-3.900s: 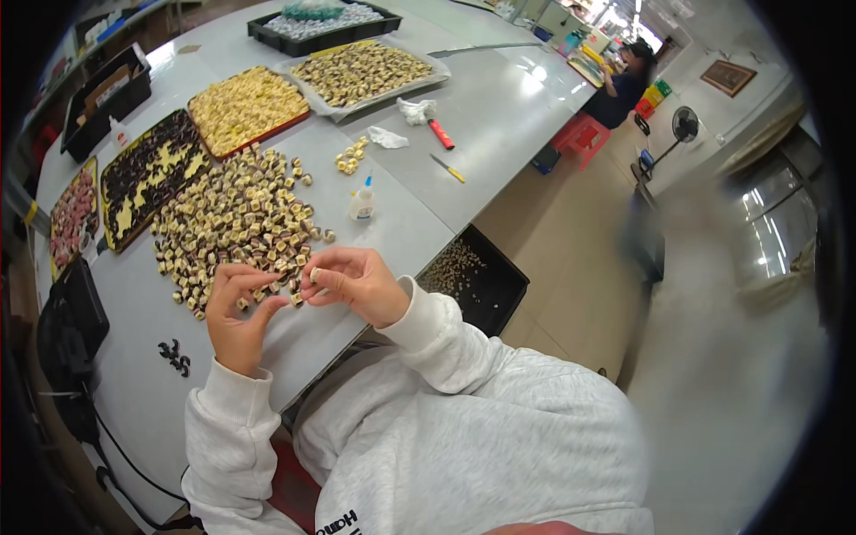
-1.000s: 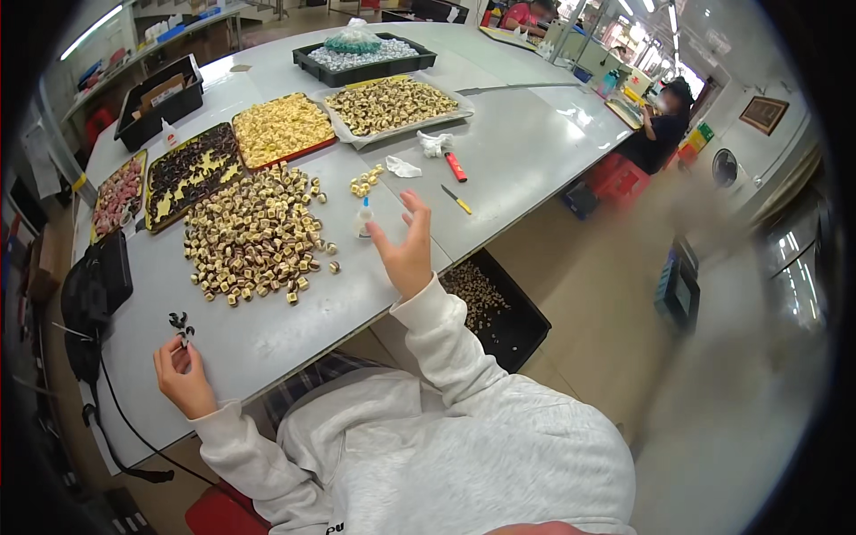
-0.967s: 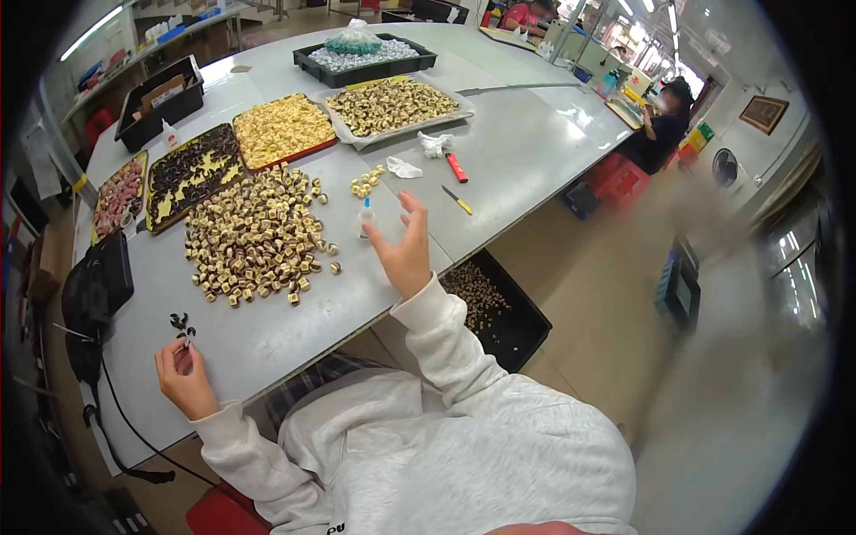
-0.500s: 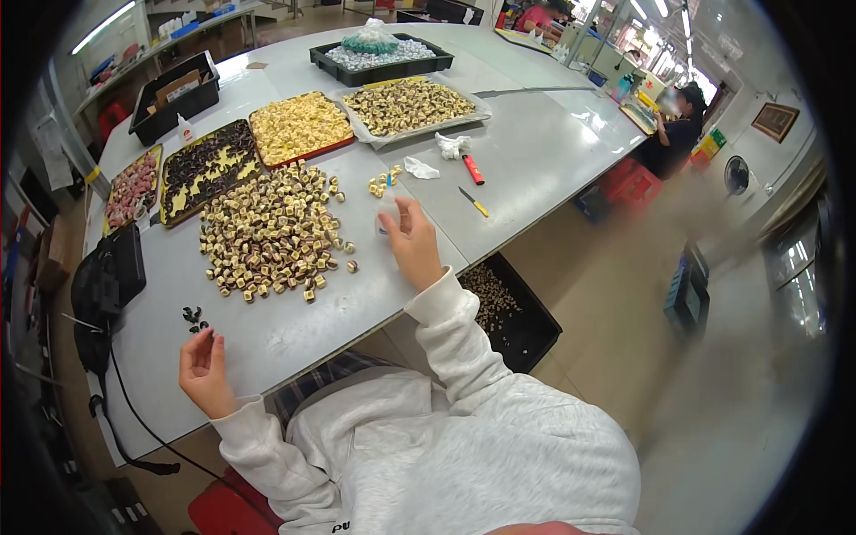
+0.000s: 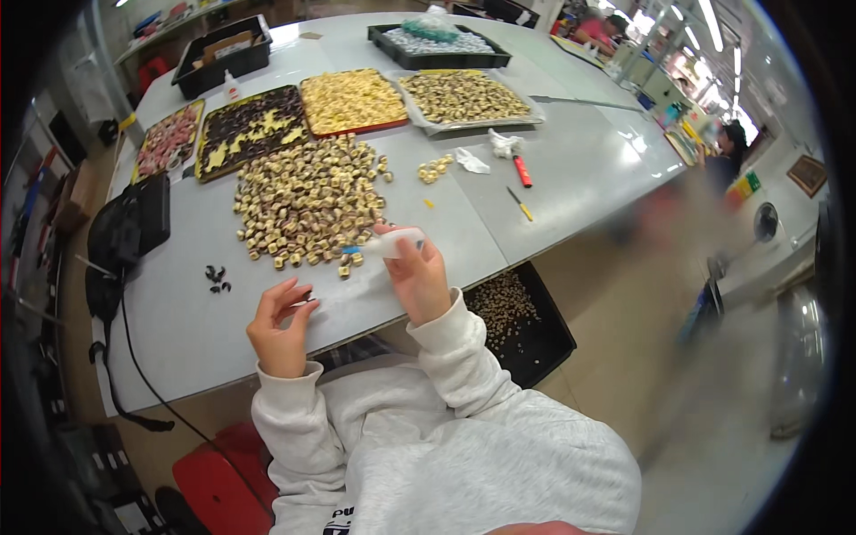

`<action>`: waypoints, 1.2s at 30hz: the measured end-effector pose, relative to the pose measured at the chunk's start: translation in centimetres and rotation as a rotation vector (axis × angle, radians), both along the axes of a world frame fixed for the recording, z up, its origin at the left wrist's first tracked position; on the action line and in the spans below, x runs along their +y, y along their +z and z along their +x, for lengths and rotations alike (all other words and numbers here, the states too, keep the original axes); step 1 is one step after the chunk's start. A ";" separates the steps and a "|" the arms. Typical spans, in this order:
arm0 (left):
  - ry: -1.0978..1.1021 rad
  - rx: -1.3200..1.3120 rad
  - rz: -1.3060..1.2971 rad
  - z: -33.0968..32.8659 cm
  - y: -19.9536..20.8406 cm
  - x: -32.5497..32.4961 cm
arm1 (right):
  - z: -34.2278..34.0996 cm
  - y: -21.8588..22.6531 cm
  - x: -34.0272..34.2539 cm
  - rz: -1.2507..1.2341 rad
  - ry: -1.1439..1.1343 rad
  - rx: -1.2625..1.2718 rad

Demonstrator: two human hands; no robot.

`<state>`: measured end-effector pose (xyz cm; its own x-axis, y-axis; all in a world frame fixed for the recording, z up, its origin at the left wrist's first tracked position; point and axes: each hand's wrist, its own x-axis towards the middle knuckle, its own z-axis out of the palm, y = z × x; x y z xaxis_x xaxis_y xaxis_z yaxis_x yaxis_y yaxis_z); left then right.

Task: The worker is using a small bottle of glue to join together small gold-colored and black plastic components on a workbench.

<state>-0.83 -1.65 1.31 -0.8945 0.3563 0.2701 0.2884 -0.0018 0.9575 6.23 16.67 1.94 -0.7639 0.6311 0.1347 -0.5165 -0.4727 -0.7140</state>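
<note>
Looking down, we see a smooth grey table (image 5: 571,174) with a seam across it, pale light glaring off its far end, and a tan tiled floor (image 5: 580,276) beyond its edge. A fan (image 5: 765,223) and a framed picture (image 5: 807,176) stand out at the right; long tube lights (image 5: 711,25) shine overhead.

Our left hand (image 5: 283,325) pinches one small dark piece (image 5: 308,296) between thumb and fingertips, above the table's near edge. Our right hand (image 5: 419,281) grips one white glue bottle (image 5: 399,242), tipped on its side, its blue nozzle pointing left beside the pile of yellow-and-dark pieces (image 5: 308,196).

We count four shallow trays (image 5: 366,127) of pieces, two deeper black bins (image 5: 227,78) behind them, one more white bottle (image 5: 231,87) standing, two crumpled tissues (image 5: 473,160), one red-handled tool (image 5: 522,171) and one yellow-handled knife (image 5: 520,203). The pile holds too many to count; roughly five loose dark bits (image 5: 217,278) lie left of it. Two other people (image 5: 602,34) sit farther off.
</note>
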 end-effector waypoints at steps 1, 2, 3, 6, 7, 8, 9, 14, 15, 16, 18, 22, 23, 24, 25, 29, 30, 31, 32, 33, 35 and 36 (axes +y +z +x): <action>-0.008 -0.002 -0.007 0.1 0.1 0.1 | -0.1 -0.7 0.2 -0.011 0.010 0.017; 0.014 -0.009 -0.017 0.1 0.2 0.2 | -0.1 -1.3 0.4 -0.024 0.020 0.032; -0.001 0.006 -0.038 0.0 0.3 0.3 | -0.1 -1.3 0.5 -0.044 0.048 0.020; 0.009 0.111 -0.066 -0.1 -0.2 0.2 | 0.2 -0.5 -0.3 0.096 -0.034 -0.085; -0.010 0.091 -0.050 0.0 0.0 0.3 | 0.2 -0.2 -0.6 0.155 -0.068 -0.111; -0.025 0.071 -0.028 0.0 0.1 0.3 | 0.3 0.0 -0.7 0.209 -0.070 -0.113; -0.030 0.073 -0.024 0.0 0.3 0.4 | 0.3 0.1 -0.9 0.266 -0.072 -0.108; -0.066 0.130 -0.068 -0.2 0.5 0.9 | 0.3 0.1 -1.0 0.387 -0.047 -0.101; -0.057 0.124 -0.072 -0.2 0.4 0.7 | 0.2 0.1 -1.0 0.424 -0.043 -0.105; -0.063 0.130 -0.070 -0.2 0.3 0.7 | 0.1 0.1 -1.2 0.424 -0.033 -0.108; -0.084 0.144 -0.063 -0.1 0.2 0.5 | -0.1 0.0 -1.7 0.467 -0.039 -0.119; -0.125 0.135 -0.069 0.1 0.5 0.3 | 0.1 0.1 -1.9 0.514 -0.016 -0.133; -0.127 0.132 -0.070 0.2 0.6 0.3 | 0.1 0.1 -1.9 0.527 -0.001 -0.134; -0.132 0.136 -0.072 0.2 0.6 0.3 | 0.1 0.1 -1.9 0.526 -0.002 -0.137; -0.137 0.140 -0.075 0.2 0.7 0.3 | 0.1 0.1 -2.0 0.534 0.007 -0.138; -0.147 0.146 -0.073 0.2 0.5 0.3 | 0.1 0.2 -1.9 0.552 0.034 -0.141; -0.148 0.147 -0.070 0.2 0.4 0.4 | 0.2 0.2 -1.9 0.555 0.044 -0.141; -0.147 0.146 -0.070 0.2 0.4 0.4 | 0.2 0.2 -1.9 0.557 0.053 -0.142; -0.147 0.151 -0.071 0.2 0.4 0.4 | 0.2 0.2 -1.9 0.556 0.055 -0.144; -0.148 0.157 -0.071 0.2 0.5 0.4 | 0.2 0.2 -1.9 0.558 0.057 -0.144; -0.150 0.162 -0.072 0.2 0.5 0.4 | 0.2 0.2 -1.8 0.560 0.063 -0.145; -0.152 0.153 -0.070 0.2 0.5 0.4 | 0.2 0.2 -1.8 0.560 0.063 -0.146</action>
<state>-0.66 -1.21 1.77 -0.7795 0.5065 0.3685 0.4319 0.0086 0.9019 6.41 14.85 2.13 -0.8334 0.4468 0.3254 -0.3772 -0.0293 -0.9257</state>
